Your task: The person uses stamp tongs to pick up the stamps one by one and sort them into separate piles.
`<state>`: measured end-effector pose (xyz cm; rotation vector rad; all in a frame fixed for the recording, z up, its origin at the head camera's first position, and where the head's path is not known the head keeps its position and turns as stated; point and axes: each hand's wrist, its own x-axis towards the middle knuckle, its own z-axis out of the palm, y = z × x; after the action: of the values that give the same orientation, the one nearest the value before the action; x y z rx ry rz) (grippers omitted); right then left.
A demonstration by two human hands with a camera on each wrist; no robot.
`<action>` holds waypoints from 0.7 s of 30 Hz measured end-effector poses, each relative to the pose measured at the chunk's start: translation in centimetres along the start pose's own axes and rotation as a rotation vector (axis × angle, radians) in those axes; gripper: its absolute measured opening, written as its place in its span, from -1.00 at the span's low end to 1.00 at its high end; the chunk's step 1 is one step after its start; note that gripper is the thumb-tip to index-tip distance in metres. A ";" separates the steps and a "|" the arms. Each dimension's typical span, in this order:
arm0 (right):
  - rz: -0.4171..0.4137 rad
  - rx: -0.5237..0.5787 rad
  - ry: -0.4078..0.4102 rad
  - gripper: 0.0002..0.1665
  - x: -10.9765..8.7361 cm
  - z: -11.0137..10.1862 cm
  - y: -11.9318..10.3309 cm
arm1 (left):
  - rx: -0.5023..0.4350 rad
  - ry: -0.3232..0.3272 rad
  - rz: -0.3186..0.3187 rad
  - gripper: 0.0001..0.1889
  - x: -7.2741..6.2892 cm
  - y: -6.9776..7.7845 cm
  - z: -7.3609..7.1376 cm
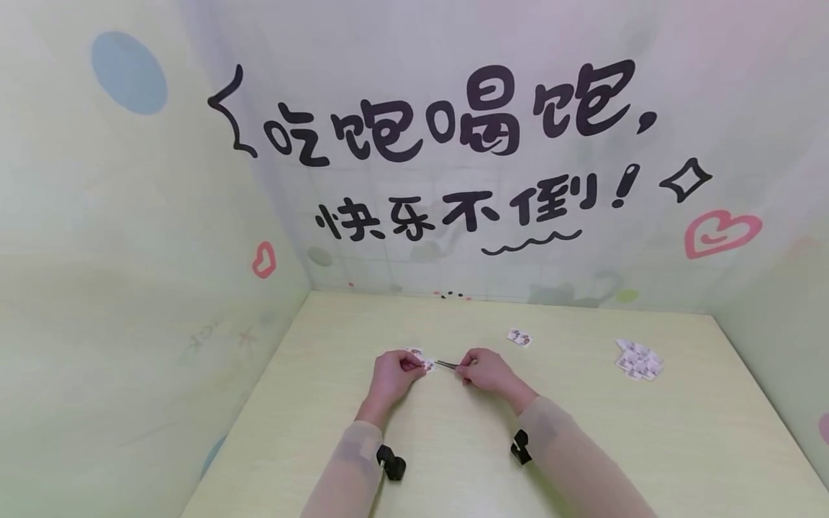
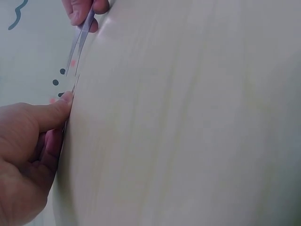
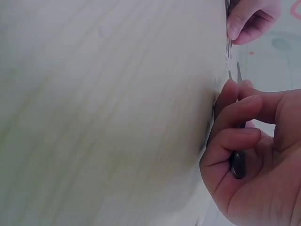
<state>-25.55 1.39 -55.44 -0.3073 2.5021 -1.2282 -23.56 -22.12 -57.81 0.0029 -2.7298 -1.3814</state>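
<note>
Near the middle of the table, my left hand pinches a small white printed card by its left side between thumb and fingers. In the left wrist view the card shows nearly edge-on past the thumb tip. A second printed piece lies just behind it, partly hidden by the hand. My right hand grips a pair of metal tweezers, its fingers curled round them. Their two prongs stand apart and point at the card's right edge. In the right wrist view their dark rounded end sits by the palm.
Another white printed card lies farther back on the pale wooden table, right of centre. To the right is a loose pile of small printed cards. Printed wall panels enclose the table at the back and both sides.
</note>
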 end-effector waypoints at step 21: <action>0.064 -0.016 -0.028 -0.83 -0.3 -0.3 -0.5 | 0.013 -0.028 -0.008 -0.91 0.0 0.3 -0.1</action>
<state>-25.34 1.44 -54.82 -0.2453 2.4794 -1.1713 -23.54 -22.03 -57.49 -0.0051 -2.7645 -1.3767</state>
